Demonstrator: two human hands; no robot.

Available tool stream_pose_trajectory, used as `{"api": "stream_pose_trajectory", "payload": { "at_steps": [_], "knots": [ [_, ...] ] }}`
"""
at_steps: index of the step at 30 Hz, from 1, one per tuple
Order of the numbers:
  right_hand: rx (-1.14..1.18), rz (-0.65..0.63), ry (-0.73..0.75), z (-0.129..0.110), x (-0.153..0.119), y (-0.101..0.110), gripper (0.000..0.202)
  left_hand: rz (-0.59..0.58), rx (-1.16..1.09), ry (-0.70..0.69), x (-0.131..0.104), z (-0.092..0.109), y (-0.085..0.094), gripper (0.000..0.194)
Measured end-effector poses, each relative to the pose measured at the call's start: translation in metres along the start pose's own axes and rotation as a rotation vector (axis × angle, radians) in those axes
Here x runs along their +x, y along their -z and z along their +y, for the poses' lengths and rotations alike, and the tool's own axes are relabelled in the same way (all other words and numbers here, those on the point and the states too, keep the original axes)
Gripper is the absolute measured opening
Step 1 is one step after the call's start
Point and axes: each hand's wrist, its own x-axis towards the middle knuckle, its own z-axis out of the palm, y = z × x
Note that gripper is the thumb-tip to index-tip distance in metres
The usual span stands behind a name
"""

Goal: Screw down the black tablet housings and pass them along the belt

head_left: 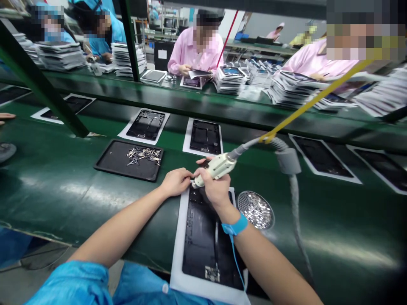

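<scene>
My right hand (216, 188) is wrapped round a pale electric screwdriver (219, 165), a blue strap on its wrist. The screwdriver slants down to the left, its tip at the upper left corner of a black tablet housing (203, 237). That housing lies on a white sheet (180, 262) at the table's front edge. My left hand (176, 181) rests at the same corner, thumb and fingers drawn together beside the tip. Whatever they pinch, if anything, is too small to make out.
Left of the housing lies a black tray (111, 159) with small metal parts (143, 156). A round dish of screws (256, 209) stands at the right. The screwdriver's grey cable (295, 203) hangs from a yellow strap (318, 101). More housings (206, 136) line the back; co-workers sit beyond.
</scene>
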Motion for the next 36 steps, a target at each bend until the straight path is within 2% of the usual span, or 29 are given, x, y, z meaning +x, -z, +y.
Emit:
{"api": "stream_pose_trajectory", "payload": {
  "at_steps": [2, 6, 9, 12, 15, 17, 20, 22, 26, 30, 36],
  "knots": [
    [0.006, 0.081, 0.040, -0.014, 0.002, 0.019, 0.035, -0.006, 0.038, -0.067, -0.001, -0.001, -0.001, 0.034],
    [-0.052, 0.247, 0.157, -0.037, -0.001, 0.072, 0.030, -0.055, 0.087, -0.175, -0.003, -0.005, -0.002, 0.028],
    [-0.133, 0.319, 0.184, -0.044, -0.010, 0.107, 0.029, -0.054, 0.076, -0.144, -0.002, -0.005, -0.001, 0.025],
    [-0.187, 0.383, 0.190, -0.043, -0.017, 0.125, 0.027, -0.035, 0.143, -0.095, 0.003, 0.006, -0.003, 0.022],
    [-0.203, 0.402, 0.214, -0.040, -0.019, 0.130, 0.028, -0.047, 0.284, -0.060, 0.015, 0.025, -0.010, 0.027],
    [-0.201, 0.394, 0.211, -0.038, -0.019, 0.130, 0.027, -0.132, 0.320, -0.028, 0.025, 0.035, -0.014, 0.027],
    [-0.209, 0.382, 0.199, -0.037, -0.019, 0.130, 0.027, -0.293, 0.250, 0.021, 0.040, 0.041, -0.015, 0.018],
    [-0.221, 0.385, 0.199, -0.037, -0.020, 0.131, 0.027, -0.320, 0.187, 0.031, 0.049, 0.040, -0.013, 0.021],
    [-0.244, 0.424, 0.193, -0.038, -0.019, 0.134, 0.026, -0.207, 0.124, -0.003, 0.072, 0.030, -0.010, 0.020],
    [-0.266, 0.434, 0.190, -0.040, -0.019, 0.135, 0.024, -0.060, 0.187, 0.048, 0.090, 0.022, -0.018, 0.015],
    [-0.280, 0.413, 0.151, -0.040, -0.021, 0.136, 0.024, 0.005, 0.172, 0.020, 0.089, 0.015, -0.031, 0.012]
  ]
}}
